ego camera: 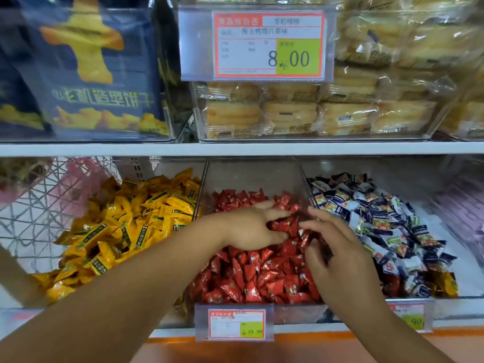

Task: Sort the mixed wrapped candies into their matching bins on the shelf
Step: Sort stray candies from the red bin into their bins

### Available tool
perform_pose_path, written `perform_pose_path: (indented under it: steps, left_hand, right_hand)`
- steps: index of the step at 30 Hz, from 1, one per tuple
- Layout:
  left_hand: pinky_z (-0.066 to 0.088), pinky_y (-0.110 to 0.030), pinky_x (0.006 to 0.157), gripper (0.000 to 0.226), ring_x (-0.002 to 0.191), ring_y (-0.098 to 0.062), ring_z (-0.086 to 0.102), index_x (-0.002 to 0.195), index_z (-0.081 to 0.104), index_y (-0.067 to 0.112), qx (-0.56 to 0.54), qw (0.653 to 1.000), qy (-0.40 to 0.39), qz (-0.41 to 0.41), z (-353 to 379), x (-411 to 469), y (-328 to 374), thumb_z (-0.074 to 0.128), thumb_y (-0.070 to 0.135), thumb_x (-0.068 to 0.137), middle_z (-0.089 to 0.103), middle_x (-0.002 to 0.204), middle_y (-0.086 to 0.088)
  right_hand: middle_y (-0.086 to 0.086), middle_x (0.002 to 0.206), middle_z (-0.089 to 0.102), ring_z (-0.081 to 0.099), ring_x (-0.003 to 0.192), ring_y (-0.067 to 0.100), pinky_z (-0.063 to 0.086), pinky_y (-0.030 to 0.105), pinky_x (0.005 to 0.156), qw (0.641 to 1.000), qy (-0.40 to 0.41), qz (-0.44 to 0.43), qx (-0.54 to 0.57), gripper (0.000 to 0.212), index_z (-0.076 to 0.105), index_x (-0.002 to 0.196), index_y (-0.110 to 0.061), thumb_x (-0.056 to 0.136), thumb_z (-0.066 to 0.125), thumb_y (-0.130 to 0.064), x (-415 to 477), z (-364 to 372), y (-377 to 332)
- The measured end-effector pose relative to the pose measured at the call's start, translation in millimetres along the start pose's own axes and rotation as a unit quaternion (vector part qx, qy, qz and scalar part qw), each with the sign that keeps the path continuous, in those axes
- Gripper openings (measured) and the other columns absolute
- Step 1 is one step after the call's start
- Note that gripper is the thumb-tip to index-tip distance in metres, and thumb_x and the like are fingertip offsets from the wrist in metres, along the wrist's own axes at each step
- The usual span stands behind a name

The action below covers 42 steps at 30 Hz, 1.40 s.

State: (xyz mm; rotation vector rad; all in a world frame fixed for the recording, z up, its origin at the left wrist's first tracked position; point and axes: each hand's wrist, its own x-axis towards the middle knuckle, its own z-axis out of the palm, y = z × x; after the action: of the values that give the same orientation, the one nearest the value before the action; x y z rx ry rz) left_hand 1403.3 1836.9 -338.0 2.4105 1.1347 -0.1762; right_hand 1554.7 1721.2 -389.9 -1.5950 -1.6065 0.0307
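A shop shelf seen from above, with three clear bins of wrapped candies side by side. Far to the left of the middle bin stands a white wire basket. The bin just left of the middle bin holds yellow candies. The middle bin is heaped with red candies, and a small price tag hangs on its front edge.

Both hands reach into the middle bin and nearly meet over the heap. The left hand lies on the pile, its fingers and thumb curled round a cluster of red candies. The right hand grips several red candies in bent fingers.

The bin just right of the middle bin holds blue and white candies, with a few red and yellow wrappers mixed in near its front. On the shelf above the middle bin sit wrapped cakes behind a large price tag, with a blue biscuit box to their left.
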Motion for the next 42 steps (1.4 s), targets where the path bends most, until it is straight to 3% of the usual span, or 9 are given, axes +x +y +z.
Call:
perform_pose_path:
  steps: [5,9,13,17,22,25,30,35,42]
  left_hand:
    - [0.012,-0.016,0.112,0.047,0.144,-0.007,0.020,0.145,0.037,0.036,0.039,0.980,0.193,0.028,-17.2,-69.7,-33.2,0.042,0.043,0.099,0.028,0.156,0.006]
    - [0.002,-0.026,0.121,0.064,0.146,0.001,0.001,0.150,0.028,0.034,0.016,0.975,0.222,-0.008,13.0,-102.1,-68.2,0.029,0.063,0.092,0.012,0.158,0.018]
    - [-0.010,-0.026,0.118,0.072,0.143,0.008,-0.005,0.147,0.029,0.043,-0.007,0.965,0.262,0.004,27.7,-99.3,-82.9,0.013,0.064,0.080,0.009,0.154,0.029]
    - [-0.011,-0.034,0.119,0.067,0.139,0.015,-0.014,0.146,0.022,0.051,-0.015,0.965,0.263,0.006,27.1,-104.0,-87.7,0.014,0.070,0.082,0.001,0.151,0.038]
    - [-0.016,-0.030,0.117,0.076,0.135,0.014,-0.025,0.145,0.001,0.056,-0.004,0.969,0.244,-0.033,25.8,-110.3,-90.0,0.006,0.081,0.073,-0.011,0.143,0.038]
    - [-0.017,-0.029,0.116,0.080,0.136,0.011,-0.028,0.146,-0.008,0.052,0.015,0.968,0.248,-0.038,26.8,-108.6,-91.4,0.002,0.082,0.073,-0.012,0.142,0.036]
    - [-0.019,-0.028,0.115,0.078,0.133,0.011,-0.034,0.142,-0.018,0.055,0.028,0.968,0.243,-0.046,26.1,-108.3,-89.9,-0.004,0.081,0.069,-0.023,0.136,0.039]
    - [-0.018,-0.026,0.114,0.073,0.134,0.011,-0.031,0.141,-0.013,0.057,0.023,0.967,0.249,-0.047,27.4,-107.2,-91.4,0.001,0.078,0.072,-0.016,0.140,0.037]
    - [-0.018,-0.030,0.115,0.072,0.133,0.010,-0.035,0.136,-0.022,0.059,0.033,0.971,0.231,-0.050,28.3,-109.0,-92.0,-0.009,0.083,0.069,-0.021,0.140,0.036]
  right_hand:
    - [0.003,0.123,0.065,0.041,0.135,0.029,0.027,0.047,0.112,0.988,-0.016,-0.072,-0.133,0.022,0.072,0.102,-0.018,0.084,0.067,-0.006,14.8,-6.9,-16.7]
    - [-0.009,0.140,0.051,0.028,0.142,0.016,0.007,0.029,0.118,0.949,-0.230,-0.102,-0.189,0.029,0.062,0.122,-0.030,0.099,0.046,-0.025,51.2,11.6,-53.5]
    - [0.000,0.145,0.045,0.034,0.137,0.027,0.024,0.045,0.115,0.920,-0.351,-0.076,-0.158,0.042,0.052,0.135,-0.029,0.098,0.041,-0.045,87.3,82.0,-55.3]
    - [-0.003,0.155,0.030,0.018,0.145,0.030,0.016,0.054,0.116,0.856,-0.455,-0.074,-0.233,0.053,0.041,0.142,-0.040,0.095,0.031,-0.062,112.2,117.3,-48.1]
    - [-0.005,0.151,0.039,0.036,0.137,0.018,0.026,0.035,0.116,0.768,-0.574,-0.037,-0.283,0.044,0.049,0.138,-0.036,0.098,0.042,-0.052,142.7,75.8,-31.0]
    - [-0.003,0.141,0.052,0.049,0.125,0.018,0.037,0.027,0.104,0.766,-0.559,-0.074,-0.308,0.042,0.055,0.135,-0.025,0.099,0.045,-0.044,159.3,70.3,-45.4]
    - [0.007,0.112,0.063,0.060,0.099,0.026,0.048,0.032,0.079,0.866,-0.426,-0.132,-0.224,0.023,0.062,0.107,-0.019,0.096,0.048,-0.035,163.5,136.3,-59.8]
    - [0.002,0.150,0.038,0.042,0.131,0.024,0.038,0.034,0.106,0.765,-0.567,-0.089,-0.291,0.051,0.040,0.143,-0.033,0.095,0.051,-0.046,154.5,127.2,-30.5]
    - [0.001,0.145,0.045,0.041,0.131,0.021,0.033,0.040,0.111,0.712,-0.601,-0.096,-0.350,0.051,0.048,0.139,-0.031,0.094,0.047,-0.055,177.6,75.8,-10.3]
